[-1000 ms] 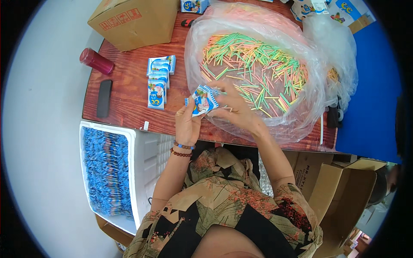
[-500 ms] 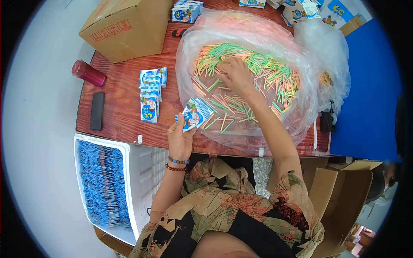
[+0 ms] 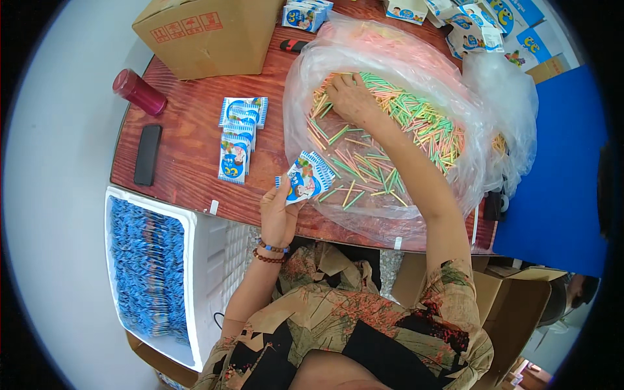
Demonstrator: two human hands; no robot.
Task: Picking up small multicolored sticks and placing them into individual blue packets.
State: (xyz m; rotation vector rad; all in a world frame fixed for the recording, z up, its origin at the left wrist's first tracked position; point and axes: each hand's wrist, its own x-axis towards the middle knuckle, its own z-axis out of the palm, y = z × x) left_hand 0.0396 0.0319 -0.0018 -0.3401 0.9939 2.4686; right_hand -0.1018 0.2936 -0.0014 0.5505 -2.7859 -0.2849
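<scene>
My left forearm comes in from seven o'clock, beaded bracelets (image 3: 268,259) at the wrist. The thumb of my left hand (image 3: 278,211) presses on a blue-and-white packet (image 3: 307,177) at that hand's one o'clock; those fingers are closed on it, though mostly hidden beneath, and I cannot tell whether a second packet lies behind. My right arm stretches toward eleven o'clock, and my right hand (image 3: 354,104) is back-up, its fingers bent and slightly spread among thin pastel sticks (image 3: 429,110), toward the ten-o'clock side of the open clear plastic bag (image 3: 296,110). Some fingertips are lost among the sticks, so I cannot tell whether they grip any. My forearm covers part of the sticks. At my left hand's eleven o'clock, overlapping packets (image 3: 234,156) partly hide one another on the tabletop (image 3: 188,130). The cardboard box (image 3: 214,49) is cut off at the view's upper edge.
</scene>
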